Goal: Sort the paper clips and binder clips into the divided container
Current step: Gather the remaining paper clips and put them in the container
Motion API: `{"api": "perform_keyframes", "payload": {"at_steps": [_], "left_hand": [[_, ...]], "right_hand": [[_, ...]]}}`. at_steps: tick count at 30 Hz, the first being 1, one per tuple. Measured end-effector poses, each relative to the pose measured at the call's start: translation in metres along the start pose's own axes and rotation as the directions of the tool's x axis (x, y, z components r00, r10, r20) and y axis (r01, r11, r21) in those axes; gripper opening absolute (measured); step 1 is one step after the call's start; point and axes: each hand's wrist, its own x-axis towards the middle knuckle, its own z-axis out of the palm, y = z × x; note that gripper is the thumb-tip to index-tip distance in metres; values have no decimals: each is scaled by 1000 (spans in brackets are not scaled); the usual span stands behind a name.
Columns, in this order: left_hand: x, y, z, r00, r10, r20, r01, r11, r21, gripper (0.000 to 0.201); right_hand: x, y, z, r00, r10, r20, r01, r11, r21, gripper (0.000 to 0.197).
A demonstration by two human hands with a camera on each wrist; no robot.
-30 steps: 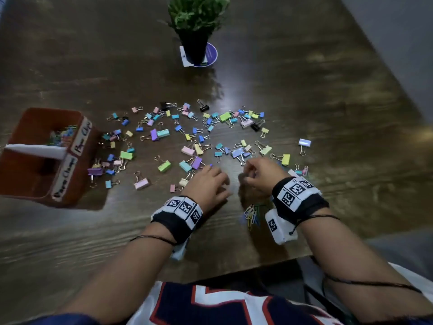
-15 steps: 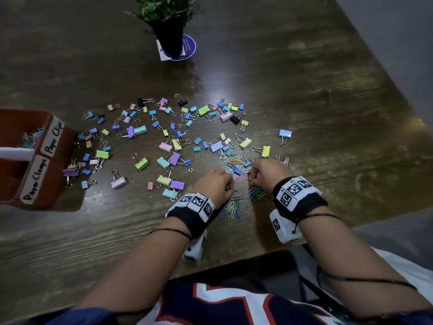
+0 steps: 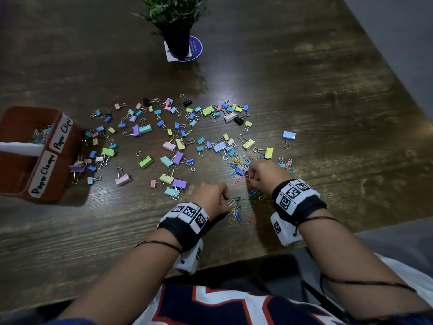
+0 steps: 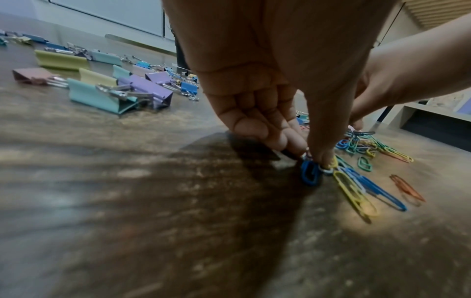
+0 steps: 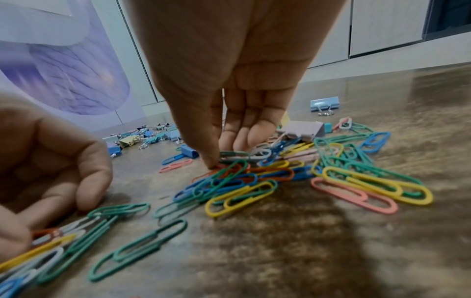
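Observation:
Coloured paper clips [image 3: 236, 168] lie in a loose pile on the dark wooden table [image 3: 328, 113] in front of me. My left hand [image 3: 230, 205] pinches a small bunch of paper clips [image 4: 309, 173] between thumb and fingers, low on the table. Just to its right, my right hand [image 3: 249, 175] is curled over the pile, its thumb tip [image 5: 213, 164] down on an orange clip [image 5: 229, 171]. Pastel binder clips [image 3: 168, 145] are scattered beyond both hands. The brown divided container [image 3: 50, 184] stands at the left, with paper clips [image 3: 41, 134] in its far compartment.
A potted plant [image 3: 175, 26] stands on a blue round coaster [image 3: 195, 46] at the back of the table. The container carries the labels "Paper Clips" and "Paper Clamps", with a white divider [image 3: 21, 147] between the compartments. The table's near edge runs just under my wrists.
More paper clips have come into view, spread between my hands. My left hand has drawn back toward me with a bunch of clips, and the right hand has shifted onto the pile.

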Motion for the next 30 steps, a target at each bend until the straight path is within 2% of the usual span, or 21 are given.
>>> {"api": "perform_keyframes", "payload": {"at_steps": [4,8,15,18,23,26,30], "left_hand": [[3,5,1,999,-31,-42,33,999,41,7],[8,10,-1,999,-33,-31,36,996,76,8],[10,12,3,996,77,-43,-68,980,189,12],[11,10,-1,996,86,-30,-80,985,154,12],[13,6,-11,999,19,-42,-16,997,69,11],[14,-1,-18,997,30,-74,-27,999,43,14],[9,-16,-38,988,59,-141,-51,997,59,22]], "right_hand": [[0,1,2,1000,30,-9,-29,999,33,10],[2,-2,1,1000,8,3,-8,1000,8,7],[4,-1,5,999,-29,-24,29,999,18,6],[4,-1,5,999,-38,-20,38,999,5,7],[5,-5,3,1000,-31,-7,31,1000,6,12],[7,-10,-1,999,-36,16,35,999,1,18],[11,-22,-11,999,-42,16,42,999,-1,16]]}}
